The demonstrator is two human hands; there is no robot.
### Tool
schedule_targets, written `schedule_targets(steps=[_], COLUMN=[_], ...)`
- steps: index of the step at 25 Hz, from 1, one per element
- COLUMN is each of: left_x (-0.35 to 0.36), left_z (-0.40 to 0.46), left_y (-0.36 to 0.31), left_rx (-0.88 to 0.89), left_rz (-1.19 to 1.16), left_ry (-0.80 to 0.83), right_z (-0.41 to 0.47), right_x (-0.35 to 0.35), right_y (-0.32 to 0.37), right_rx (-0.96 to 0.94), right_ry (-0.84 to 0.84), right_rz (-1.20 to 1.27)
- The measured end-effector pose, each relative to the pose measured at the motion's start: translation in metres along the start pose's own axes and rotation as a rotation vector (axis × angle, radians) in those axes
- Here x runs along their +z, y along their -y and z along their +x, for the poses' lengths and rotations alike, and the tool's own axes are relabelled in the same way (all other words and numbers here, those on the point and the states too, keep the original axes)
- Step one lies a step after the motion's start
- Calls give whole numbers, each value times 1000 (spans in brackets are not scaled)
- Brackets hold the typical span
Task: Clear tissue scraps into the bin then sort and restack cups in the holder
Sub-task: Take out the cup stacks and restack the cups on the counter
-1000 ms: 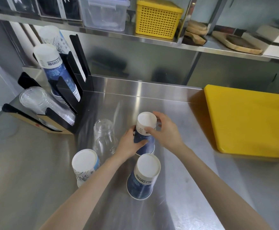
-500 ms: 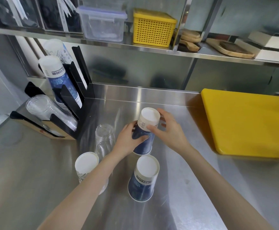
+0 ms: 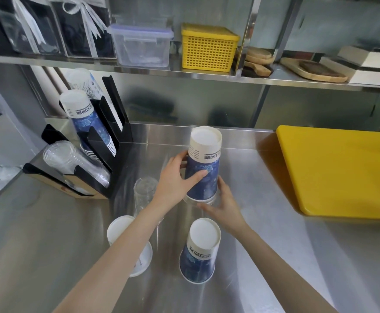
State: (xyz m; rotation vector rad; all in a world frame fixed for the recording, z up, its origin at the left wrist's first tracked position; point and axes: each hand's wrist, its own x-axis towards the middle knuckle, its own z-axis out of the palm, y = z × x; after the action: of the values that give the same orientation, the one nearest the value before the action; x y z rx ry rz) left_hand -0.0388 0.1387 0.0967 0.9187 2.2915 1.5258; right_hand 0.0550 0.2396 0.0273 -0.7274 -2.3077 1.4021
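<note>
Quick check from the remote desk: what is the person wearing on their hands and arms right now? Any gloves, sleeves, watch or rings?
Nothing that shows. The left hand and right hand are bare, with no gloves. Both forearms are uncovered from the wrist down to the bottom edge of the picture, so no sleeve is in view. No watch, bracelet or ring is visible on either side. Fingernails look short and plain.

A single head-worn camera looks forward and down, close over the steel counter [image 3: 241,168].

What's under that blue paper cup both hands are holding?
Beneath the upside-down blue paper cup, a clear plastic rim peeks out, apparently another cup inside it. The left hand grips the side, the right hand the rim. The rest is covered.
</note>
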Motion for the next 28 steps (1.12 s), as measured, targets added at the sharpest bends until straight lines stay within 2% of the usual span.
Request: schedule_targets(steps=[6,9,15,23,25,28], left_x=[-6,-13,-18,-22,-24,-27], left_z=[2,5,2,-2,-3,-6], left_y=[-4,-7,-3,-7,-9,-17], left_rx=[1,21,-9,-17,4,34], left_rz=[14,-53,-17,-14,-27,-34], left_ry=[-21,-40,-33,-36,-41,-45], right_z=[1,-5,-17,-14,-12,-4], right_x=[3,6,21,16,3,-26], right_y=[-11,-29,-49,-51,-49,-29], right_rx=[16,147,316,318,297,168], right_ry=[-11,32,138,234,199,-29], right_rz=[6,-67,-151,-177,-179,-163])
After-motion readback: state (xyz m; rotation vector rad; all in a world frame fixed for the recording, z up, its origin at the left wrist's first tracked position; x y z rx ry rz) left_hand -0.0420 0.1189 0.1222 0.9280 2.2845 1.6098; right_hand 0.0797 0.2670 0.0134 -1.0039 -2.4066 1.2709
